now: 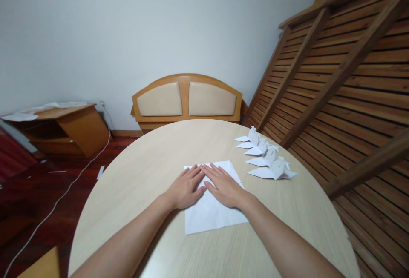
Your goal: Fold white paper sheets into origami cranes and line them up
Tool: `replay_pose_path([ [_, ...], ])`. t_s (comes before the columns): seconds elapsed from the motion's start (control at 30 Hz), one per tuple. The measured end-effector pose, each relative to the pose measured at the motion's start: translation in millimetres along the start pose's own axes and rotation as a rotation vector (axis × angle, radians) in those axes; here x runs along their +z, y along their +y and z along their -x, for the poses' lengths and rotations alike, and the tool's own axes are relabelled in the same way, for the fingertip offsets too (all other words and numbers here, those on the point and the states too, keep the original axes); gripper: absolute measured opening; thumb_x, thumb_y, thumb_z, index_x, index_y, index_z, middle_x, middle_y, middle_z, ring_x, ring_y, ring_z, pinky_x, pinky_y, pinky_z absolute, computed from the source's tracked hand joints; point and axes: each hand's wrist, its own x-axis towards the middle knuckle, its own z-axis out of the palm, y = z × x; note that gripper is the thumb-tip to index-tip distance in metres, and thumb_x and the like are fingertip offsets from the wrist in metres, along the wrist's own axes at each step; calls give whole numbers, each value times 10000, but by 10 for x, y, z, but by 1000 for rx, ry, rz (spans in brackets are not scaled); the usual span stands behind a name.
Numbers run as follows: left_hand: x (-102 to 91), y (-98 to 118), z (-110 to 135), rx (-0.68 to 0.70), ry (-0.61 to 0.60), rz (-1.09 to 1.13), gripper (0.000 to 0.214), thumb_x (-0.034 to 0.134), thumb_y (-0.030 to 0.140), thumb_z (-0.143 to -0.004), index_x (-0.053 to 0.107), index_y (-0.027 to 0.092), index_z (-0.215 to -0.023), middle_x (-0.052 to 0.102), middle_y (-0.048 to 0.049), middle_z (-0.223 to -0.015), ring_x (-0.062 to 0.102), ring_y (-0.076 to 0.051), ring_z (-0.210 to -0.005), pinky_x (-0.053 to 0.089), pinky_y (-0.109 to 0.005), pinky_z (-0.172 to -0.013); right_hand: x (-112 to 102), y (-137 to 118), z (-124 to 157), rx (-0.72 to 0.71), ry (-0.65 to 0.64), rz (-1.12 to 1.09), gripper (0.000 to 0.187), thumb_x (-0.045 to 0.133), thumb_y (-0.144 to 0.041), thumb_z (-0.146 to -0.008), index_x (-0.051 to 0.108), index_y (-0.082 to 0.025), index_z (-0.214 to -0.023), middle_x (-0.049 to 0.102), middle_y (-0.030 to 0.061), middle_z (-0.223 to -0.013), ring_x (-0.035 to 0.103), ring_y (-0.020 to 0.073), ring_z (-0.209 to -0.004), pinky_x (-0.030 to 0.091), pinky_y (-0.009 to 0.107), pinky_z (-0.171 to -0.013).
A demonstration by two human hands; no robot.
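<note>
Pale and round, the desk [134, 176] stands before me. Left hand [185, 189] and right hand [225, 187] lie flat, fingers [193, 173] straight, tips almost meeting, gripping nothing. Directly beneath both, neither hand nearer, is a squarish white paper [212, 215] with no clear long axis. Beyond the right hand, folded paper figures [271, 168] stand in a row.

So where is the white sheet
Head view: the sheet lies on the table, partly under the left hand and right hand, left of the paper figures.
</note>
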Motion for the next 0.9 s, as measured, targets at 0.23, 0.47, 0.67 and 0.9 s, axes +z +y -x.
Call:
replay_pose_path([
  [0.23, -25, 4, -15, -290, 132, -182, 486, 442, 340, -976, 473, 126, -1411, 373, -197, -1545, 285, -340, -1464, 244, -565, -1169, 72, 197, -67, 234, 78, 100, 764, 356, -648, -947, 338, -152, -1527, 251, 132, -1610, 155, 315, -1505, 130, 527, -1206],
  [0.47, 101, 169, -38, -151, 42, -84, 564, 428, 411, -976, 400, 162, -1482, 345, -153, -1568, 290, -323, -1464, 267, -538, -1171, 39, 145, -133, 97, 219, 50, 508, 366, -421, -1003, 484, -184, -1437, 405, 104, -1550, 321, 227, -1454, 192, 458, -1204],
  [0.67, 58, -101, -57, -235, 61, -91, 517, 396, 410, -990, 435, 207, -1464, 349, -122, -1572, 280, -324, -1468, 267, -551, -1160, -10, 68, -18, 16, 17, 45, 622, 409, -544, -974, 376, -235, -1513, 309, 84, -1596, 223, 273, -1492, 169, 496, -1208],
  [0.9, -45, -251, -10, -442, 165, -217, 462, 417, 338, -981, 477, 157, -1402, 425, -187, -1518, 335, -362, -1437, 255, -593, -1142, 6, 97, -43, 117, 22, 80, 647, 390, -585, -968, 387, -231, -1509, 276, 74, -1610, 195, 296, -1498, 153, 501, -1209],
])
